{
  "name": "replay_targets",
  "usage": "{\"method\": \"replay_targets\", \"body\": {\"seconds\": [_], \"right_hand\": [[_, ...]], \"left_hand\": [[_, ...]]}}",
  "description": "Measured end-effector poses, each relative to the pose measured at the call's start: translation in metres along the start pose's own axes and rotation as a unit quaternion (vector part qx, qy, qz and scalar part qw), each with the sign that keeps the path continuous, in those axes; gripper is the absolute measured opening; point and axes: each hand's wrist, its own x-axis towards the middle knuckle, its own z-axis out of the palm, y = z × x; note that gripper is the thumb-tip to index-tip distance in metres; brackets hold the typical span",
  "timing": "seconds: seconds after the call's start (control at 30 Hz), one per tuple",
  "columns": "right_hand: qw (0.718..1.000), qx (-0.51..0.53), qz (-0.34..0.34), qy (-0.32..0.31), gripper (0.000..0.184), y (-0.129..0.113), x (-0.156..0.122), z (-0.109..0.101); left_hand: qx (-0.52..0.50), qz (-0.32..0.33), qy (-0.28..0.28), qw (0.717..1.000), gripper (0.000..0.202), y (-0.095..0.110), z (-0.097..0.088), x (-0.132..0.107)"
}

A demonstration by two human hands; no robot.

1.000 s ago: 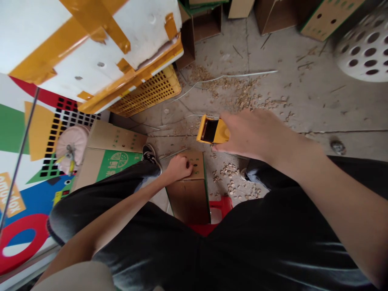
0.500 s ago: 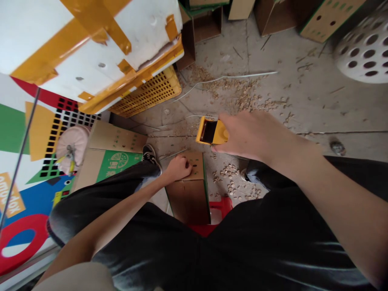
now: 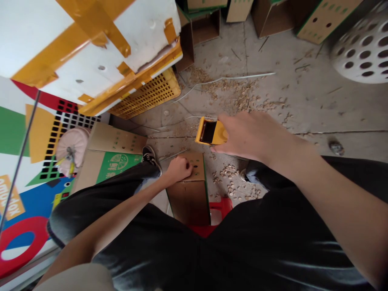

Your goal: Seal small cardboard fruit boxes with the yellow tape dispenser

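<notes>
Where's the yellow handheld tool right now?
In the head view, the yellow handheld tool is at centre, held at its end by the right hand, just above the cardboard box under the left hand.

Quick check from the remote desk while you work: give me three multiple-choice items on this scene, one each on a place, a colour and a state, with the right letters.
1. Where does the left hand rest?
A) on the brown cardboard box with green edges
B) on the grey concrete floor
C) on the white perforated drum

2. What colour is the printed panel on the tan cardboard box?
A) blue
B) green
C) red

3. What state is the yellow plastic tool with a dark opening in?
A) lying on the floor
B) inside a box
C) held in the right hand

1: A, the fingers lie on the box top.
2: B, the panel is green around a citrus-slice print.
3: C, the fingers are on the tool.
</notes>
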Motion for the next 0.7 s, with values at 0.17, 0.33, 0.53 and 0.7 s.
{"method": "replay_targets", "body": {"seconds": [0.17,0.33,0.53,0.7], "right_hand": [[1.000,0.005,0.003,-0.004,0.054,-0.0001,-0.0015,-0.0007],[1.000,0.002,0.004,-0.001,0.055,0.0007,-0.0024,-0.0001],[1.000,0.012,0.009,-0.004,0.051,0.0008,-0.0031,-0.0008],[1.000,0.011,0.002,0.008,0.052,0.0007,-0.0033,-0.0002]], "left_hand": [[-0.012,0.008,-0.007,1.000,0.036,-0.0018,0.0044,0.0026],[-0.021,0.023,-0.007,0.999,0.036,-0.0014,0.0062,0.0040],[-0.011,0.024,0.001,1.000,0.035,0.0005,0.0047,0.0041],[0.008,0.009,0.012,1.000,0.036,0.0048,0.0001,0.0013]]}}
